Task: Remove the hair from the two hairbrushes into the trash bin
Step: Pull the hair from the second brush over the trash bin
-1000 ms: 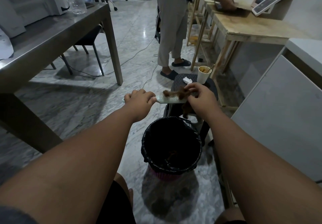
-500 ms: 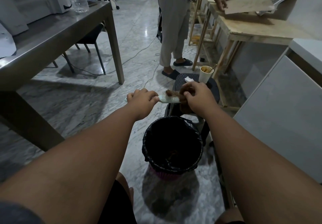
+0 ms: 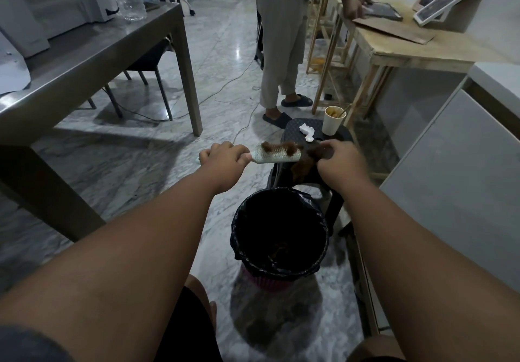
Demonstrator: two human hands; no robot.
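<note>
My left hand (image 3: pixel 225 159) grips the handle of a pale hairbrush (image 3: pixel 271 156), held level above the floor with its bristles up. Brown hair (image 3: pixel 281 147) still sits along the top of the bristles. Just off the brush's right end, my right hand (image 3: pixel 336 160) pinches a clump of brown hair (image 3: pixel 305 161) that hangs down below the fingers. A trash bin (image 3: pixel 239 237) lined with a black bag stands on the floor below and nearer to me, with some brown hair at its bottom. A second hairbrush is not in view.
A black plastic stool (image 3: pixel 295 128) behind the brush carries a paper cup (image 3: pixel 333 121) and a crumpled tissue (image 3: pixel 307 132). A grey metal table (image 3: pixel 92 52) stands at left, wooden tables (image 3: pixel 408 49) at right, a white cabinet (image 3: pixel 455 170) beside me. A person (image 3: pixel 281 38) stands ahead.
My right hand has pulled away from the bristles to the right, drawing a clump of hair off the brush end. The standing person shifted a board on the wooden table.
</note>
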